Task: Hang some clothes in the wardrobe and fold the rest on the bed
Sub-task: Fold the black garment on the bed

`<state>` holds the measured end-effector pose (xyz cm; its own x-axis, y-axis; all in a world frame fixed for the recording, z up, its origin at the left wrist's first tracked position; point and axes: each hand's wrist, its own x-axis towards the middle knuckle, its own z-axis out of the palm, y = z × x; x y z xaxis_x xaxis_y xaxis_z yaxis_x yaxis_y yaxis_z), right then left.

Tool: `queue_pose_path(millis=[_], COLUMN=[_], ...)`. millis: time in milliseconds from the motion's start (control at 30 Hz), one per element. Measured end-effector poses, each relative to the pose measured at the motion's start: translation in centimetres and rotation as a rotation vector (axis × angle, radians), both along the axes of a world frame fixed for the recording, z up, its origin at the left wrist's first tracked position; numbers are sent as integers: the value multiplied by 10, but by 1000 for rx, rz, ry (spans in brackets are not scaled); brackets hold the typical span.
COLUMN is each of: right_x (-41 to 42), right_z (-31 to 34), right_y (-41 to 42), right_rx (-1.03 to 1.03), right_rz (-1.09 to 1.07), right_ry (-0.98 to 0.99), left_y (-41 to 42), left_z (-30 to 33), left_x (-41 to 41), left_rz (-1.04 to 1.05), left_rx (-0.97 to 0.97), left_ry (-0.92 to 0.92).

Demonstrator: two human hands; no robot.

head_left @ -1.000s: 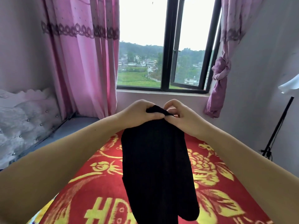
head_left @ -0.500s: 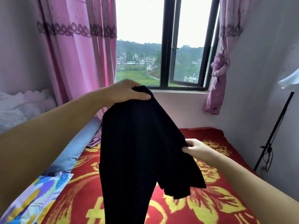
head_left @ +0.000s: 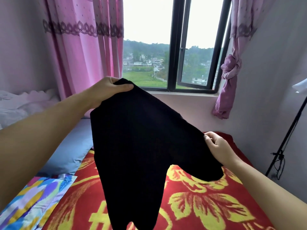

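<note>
window (head_left: 149,47), red blanket (head_left: 207,205), black garment (head_left: 141,146), blue pillow (head_left: 69,151)

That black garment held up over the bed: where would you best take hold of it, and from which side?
Judging by how it hangs, along its top edge, from above. The left hand pinches one corner of the black garment high up, and the right hand grips the edge lower down, so the cloth drapes open above the red blanket. Gripping both top corners would probably spread it flat for folding.

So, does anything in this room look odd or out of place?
Nothing stands out. The black garment hangs lopsided only because the left hand holds it higher than the right hand. The red blanket lies flat.
</note>
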<state>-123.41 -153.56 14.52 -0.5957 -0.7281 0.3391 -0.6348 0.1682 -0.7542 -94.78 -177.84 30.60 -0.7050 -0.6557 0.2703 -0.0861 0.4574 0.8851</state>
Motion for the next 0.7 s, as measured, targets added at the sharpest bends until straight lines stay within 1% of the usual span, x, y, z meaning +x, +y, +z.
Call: queue_pose_path(millis=[67, 100, 167, 233, 300, 367, 400, 467, 500, 533, 567, 667, 700], right_x=[3, 3, -1, -12, -26, -42, -50, -64, -70, -76, -82, -90, -92], right_z=[8, 13, 25, 36, 45, 46, 43, 32, 22, 12, 2, -17, -19], right_y=[5, 8, 13, 17, 19, 19, 17, 9, 3, -4, -14, -42, -51], right_rx=[26, 75, 245, 424, 526, 589, 623, 712, 751, 771, 771, 732, 717], right_rz=[146, 228, 375, 452, 444, 403, 366, 261, 199, 130, 57, -138, -197], right_ry=[-28, -63, -175, -236, -236, -225, -201, -79, 7, 89, 151, 271, 300], left_y=[-11, -17, -31, -43, -51, -55, -56, -59, -59, -61, -66, -84, -89], left_z=[-9, -13, -22, -29, -34, -41, -46, -60, -68, -78, -86, -105, -106], left_x=[10, 15, 25, 28, 26, 20, 14, 2, -7, -18, -32, -71, -82], left_rz=[20, 18, -17, -76, -183, -289, -322, -309, -264, -201, -128, 74, 134], left_rx=[19, 28, 64, 144, 239, 247, 232, 222, 209, 150, 29, -518, -633], left_ry=[-33, -55, -108, -211, -388, -595, -668, -709, -679, -639, -622, -693, -704])
